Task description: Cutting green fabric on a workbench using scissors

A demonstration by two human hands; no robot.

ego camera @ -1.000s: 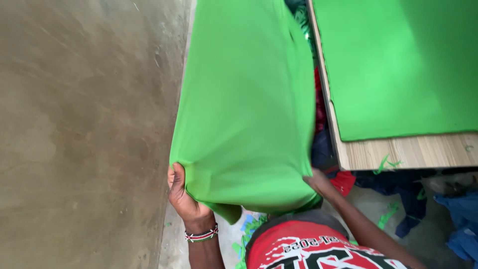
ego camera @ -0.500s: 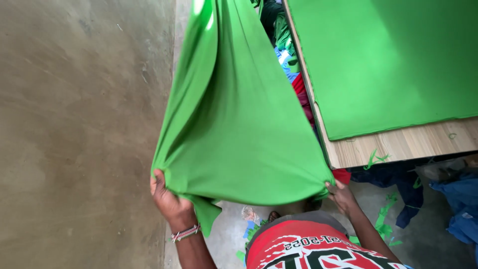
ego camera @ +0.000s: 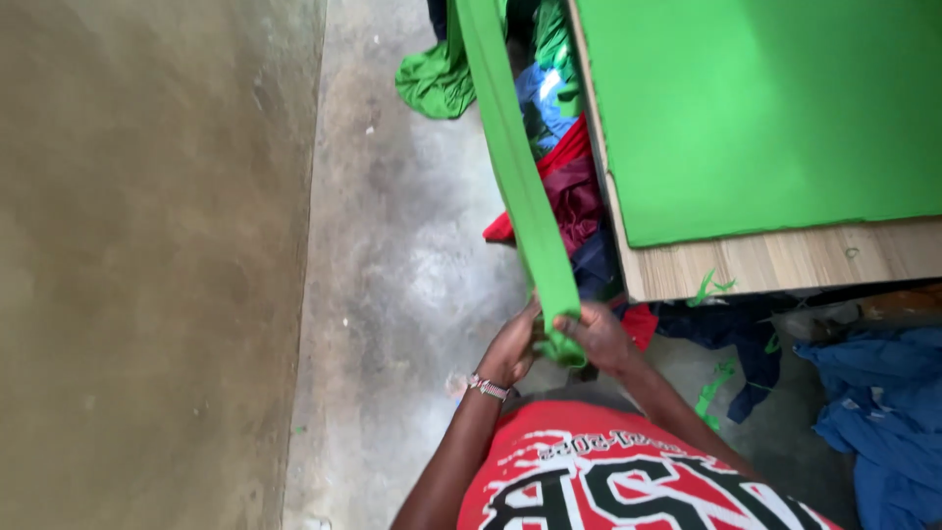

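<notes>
Green cloth strip (ego camera: 515, 177) pinched by left hand (ego camera: 512, 345), right hand (ego camera: 601, 336) fingers together.

green cloth (ego camera: 515, 167) top cut off, fingertips buried in folds

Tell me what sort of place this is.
Probably a garment or tailoring workshop. Green cloth is spread over a wooden table, cloth scraps are heaped on the concrete floor beside it, and both hands, left and right, hold a folded green strip.
</notes>
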